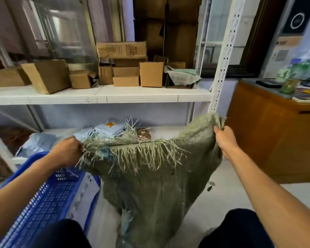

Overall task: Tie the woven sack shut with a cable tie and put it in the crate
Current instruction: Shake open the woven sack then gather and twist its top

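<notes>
A grey-green woven sack (156, 190) with a frayed mouth hangs in front of me, stretched between both hands. My left hand (67, 152) grips the left end of the frayed rim. My right hand (226, 140) pinches the right end, held a little higher. The mouth gapes slightly between them and loose strands dangle from it. A blue plastic crate (43, 204) with a lattice wall stands at the lower left, right beside the sack. No cable tie shows anywhere.
A white metal shelf (100, 97) carries several cardboard boxes (151, 74); grey mail bags (107, 127) lie on the lower level. A wooden cabinet (272, 140) stands at the right. My dark-trousered knees (238, 230) frame a pale floor.
</notes>
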Motion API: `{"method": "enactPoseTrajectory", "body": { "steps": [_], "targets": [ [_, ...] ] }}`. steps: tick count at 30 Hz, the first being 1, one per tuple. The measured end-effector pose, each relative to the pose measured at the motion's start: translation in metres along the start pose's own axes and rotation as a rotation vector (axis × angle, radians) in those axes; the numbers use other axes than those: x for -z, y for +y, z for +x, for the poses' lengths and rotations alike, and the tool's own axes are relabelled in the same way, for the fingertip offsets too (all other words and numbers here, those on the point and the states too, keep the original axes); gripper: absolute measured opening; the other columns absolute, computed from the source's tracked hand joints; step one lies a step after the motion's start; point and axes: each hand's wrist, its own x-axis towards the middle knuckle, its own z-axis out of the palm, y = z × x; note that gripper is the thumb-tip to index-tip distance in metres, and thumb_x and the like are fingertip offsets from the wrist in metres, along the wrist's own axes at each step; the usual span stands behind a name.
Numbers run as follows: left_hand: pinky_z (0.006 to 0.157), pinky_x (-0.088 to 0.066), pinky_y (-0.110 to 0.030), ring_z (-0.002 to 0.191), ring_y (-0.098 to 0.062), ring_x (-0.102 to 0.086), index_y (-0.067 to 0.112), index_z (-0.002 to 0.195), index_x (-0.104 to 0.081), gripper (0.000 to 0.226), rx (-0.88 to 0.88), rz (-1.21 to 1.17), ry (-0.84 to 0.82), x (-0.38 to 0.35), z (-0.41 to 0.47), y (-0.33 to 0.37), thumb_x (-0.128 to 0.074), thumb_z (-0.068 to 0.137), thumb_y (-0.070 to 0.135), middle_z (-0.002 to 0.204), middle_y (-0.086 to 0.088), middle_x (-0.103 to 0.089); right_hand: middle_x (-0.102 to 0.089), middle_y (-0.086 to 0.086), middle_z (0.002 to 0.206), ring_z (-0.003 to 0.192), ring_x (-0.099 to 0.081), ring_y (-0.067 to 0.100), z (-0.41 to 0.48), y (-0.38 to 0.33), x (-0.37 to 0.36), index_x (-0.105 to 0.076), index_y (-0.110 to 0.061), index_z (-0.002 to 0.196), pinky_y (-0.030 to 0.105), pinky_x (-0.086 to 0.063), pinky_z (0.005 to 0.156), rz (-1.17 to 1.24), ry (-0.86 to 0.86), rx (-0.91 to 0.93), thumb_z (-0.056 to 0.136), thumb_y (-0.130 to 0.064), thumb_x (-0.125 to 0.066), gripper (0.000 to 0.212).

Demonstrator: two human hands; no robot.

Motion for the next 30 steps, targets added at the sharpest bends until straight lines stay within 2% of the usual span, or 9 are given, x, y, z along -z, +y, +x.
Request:
{"method": "enactPoseTrajectory", "body": {
  "steps": [4,9,12,14,16,18,23,26,30],
  "targets": [
    [0.095,-0.053,-0.043,0.109,-0.031,-0.062,0.013,0.111,-0.072,0.028,0.046,0.13,0.068,-0.002,0.009,-0.008,-0.06,0.091,0.027,0.114,-0.012,-0.06,-0.064,0.007,0.113,0.105,-0.062,0.029,-0.003,0.002,-0.003,-0.058,-0.012,0.118,0.051,-0.053,0.096,-0.032,0.031,0.071,0.102,-0.033,-0.055,0.026],
    [0.086,-0.056,-0.042,0.103,-0.032,-0.07,0.009,0.113,-0.07,0.027,0.126,0.209,0.122,0.012,0.002,0.002,-0.059,0.093,0.023,0.113,-0.014,-0.071,-0.07,0.013,0.115,0.1,-0.066,0.035,-0.002,-0.005,0.0,-0.072,-0.017,0.119,0.046,-0.055,0.09,-0.422,0.213,0.264,0.092,-0.041,-0.068,0.036],
    [0.082,-0.056,-0.041,0.102,-0.034,-0.071,0.006,0.113,-0.071,0.024,0.179,0.169,0.139,0.015,-0.001,0.016,-0.057,0.094,0.014,0.111,-0.017,-0.073,-0.075,0.012,0.113,0.103,-0.069,0.035,-0.008,-0.018,-0.002,-0.071,-0.013,0.126,0.042,-0.055,0.092,-0.447,0.219,0.269,0.096,-0.035,-0.066,0.037],
    [0.078,-0.057,-0.041,0.093,-0.034,-0.072,0.002,0.1,-0.073,0.017,0.227,0.071,0.093,0.018,-0.002,0.022,-0.063,0.087,0.006,0.103,-0.019,-0.075,-0.077,0.004,0.087,0.08,-0.074,0.026,-0.009,-0.018,-0.004,-0.071,-0.013,0.121,0.042,-0.059,0.087,-0.363,0.197,0.247,0.099,-0.032,-0.063,0.03],
    [0.064,-0.054,-0.035,0.072,-0.028,-0.069,0.003,0.07,-0.07,0.007,0.303,-0.091,0.043,0.019,0.001,0.019,-0.072,0.077,0.001,0.083,-0.016,-0.075,-0.075,0.0,0.078,0.076,-0.074,0.025,-0.006,-0.016,-0.007,-0.068,-0.015,0.117,0.047,-0.059,0.085,-0.323,0.182,0.249,0.101,-0.032,-0.059,0.025],
    [0.06,-0.047,-0.032,0.058,-0.024,-0.061,0.007,0.057,-0.064,0.026,0.367,-0.27,0.056,0.013,0.007,0.01,-0.069,0.082,0.005,0.069,-0.011,-0.071,-0.075,0.006,0.097,0.096,-0.072,0.034,-0.004,-0.016,-0.01,-0.066,-0.015,0.113,0.049,-0.055,0.09,-0.361,0.188,0.266,0.102,-0.033,-0.055,0.025],
    [0.042,-0.05,-0.025,0.045,-0.018,-0.065,-0.002,0.073,-0.065,0.03,0.419,-0.683,0.047,0.004,0.012,0.003,-0.056,0.099,0.01,0.063,-0.013,-0.073,-0.063,0.023,0.126,0.12,-0.057,0.044,-0.015,-0.026,-0.016,-0.059,-0.005,0.123,0.048,-0.045,0.098,-0.453,0.179,0.224,0.105,-0.025,-0.049,0.029],
    [0.053,-0.045,-0.026,0.053,-0.017,-0.054,0.006,0.067,-0.058,0.033,0.436,-0.707,0.119,0.003,0.014,0.002,-0.05,0.099,0.012,0.078,-0.014,-0.07,-0.064,0.019,0.127,0.118,-0.059,0.044,-0.015,-0.02,-0.022,-0.052,-0.01,0.131,0.053,-0.048,0.101,-0.488,0.079,0.237,0.101,-0.02,-0.056,0.033],
    [0.063,-0.039,-0.033,0.06,-0.024,-0.048,0.004,0.071,-0.063,0.022,0.407,-0.556,0.243,-0.007,0.008,0.0,-0.059,0.091,0.013,0.072,-0.009,-0.064,-0.067,0.018,0.115,0.106,-0.064,0.042,-0.015,-0.009,-0.026,-0.048,-0.011,0.13,0.051,-0.053,0.092,-0.623,0.02,0.204,0.096,-0.02,-0.062,0.037]
  ]
}}
